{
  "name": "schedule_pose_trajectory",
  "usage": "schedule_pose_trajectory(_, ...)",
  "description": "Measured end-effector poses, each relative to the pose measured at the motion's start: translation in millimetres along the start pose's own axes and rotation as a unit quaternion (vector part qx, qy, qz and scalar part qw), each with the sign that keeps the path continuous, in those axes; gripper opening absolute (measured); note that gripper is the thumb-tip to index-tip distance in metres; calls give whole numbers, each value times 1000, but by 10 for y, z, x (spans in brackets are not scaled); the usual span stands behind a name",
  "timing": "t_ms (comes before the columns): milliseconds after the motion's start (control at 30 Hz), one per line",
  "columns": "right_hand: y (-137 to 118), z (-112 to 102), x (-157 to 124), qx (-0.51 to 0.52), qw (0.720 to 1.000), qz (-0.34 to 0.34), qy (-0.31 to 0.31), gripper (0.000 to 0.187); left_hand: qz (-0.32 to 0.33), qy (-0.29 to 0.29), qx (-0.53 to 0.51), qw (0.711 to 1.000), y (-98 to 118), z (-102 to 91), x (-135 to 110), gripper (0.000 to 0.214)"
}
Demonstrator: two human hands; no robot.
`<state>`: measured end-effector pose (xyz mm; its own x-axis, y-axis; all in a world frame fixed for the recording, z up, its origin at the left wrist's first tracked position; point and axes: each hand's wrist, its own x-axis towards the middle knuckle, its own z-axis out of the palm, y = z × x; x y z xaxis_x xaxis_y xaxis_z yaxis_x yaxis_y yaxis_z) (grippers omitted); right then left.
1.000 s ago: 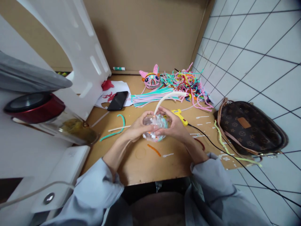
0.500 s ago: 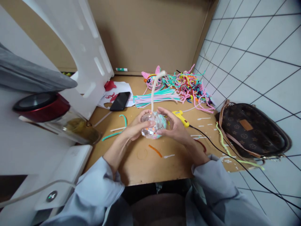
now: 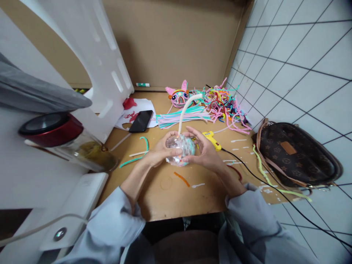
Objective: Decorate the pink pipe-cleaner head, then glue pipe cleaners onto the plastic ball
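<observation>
Both hands hold a clear plastic ball [image 3: 179,149] partly wrapped in teal and pink pipe cleaner, just above the wooden desk [image 3: 165,190]. My left hand [image 3: 158,152] cups its left side with fingers curled round it. My right hand [image 3: 202,152] grips its right side, fingers pressed on the wrapping. A white pipe cleaner [image 3: 187,108] rises from the top of the ball and bends right at its tip.
A yellow glue gun [image 3: 211,140] with a black cord lies right of my hands. Behind are a bundle and a tangle of coloured pipe cleaners [image 3: 217,104], a pink finished ball figure [image 3: 178,96], a phone [image 3: 141,120]. A brown handbag [image 3: 295,154] sits right; a red-lidded jar [image 3: 55,132] left.
The ball has turned in my hands, and the white pipe cleaner swung from lying over to the right to standing up, then leaning right again. My hands stay in place.
</observation>
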<state>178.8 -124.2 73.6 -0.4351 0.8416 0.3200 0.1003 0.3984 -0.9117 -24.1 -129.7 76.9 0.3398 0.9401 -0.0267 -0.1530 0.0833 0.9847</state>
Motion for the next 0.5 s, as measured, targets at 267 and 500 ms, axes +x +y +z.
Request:
schedule_pose_trajectory(267, -92, 23, -5, -16, 1000, 9, 9, 101, 0, 15, 2, 1000, 30, -1, -12, 77)
schedule_pose_trajectory(500, -85, 27, -9, -12, 1000, 4, 12, 97, 11, 12, -8, 1000, 4, -16, -3, 73)
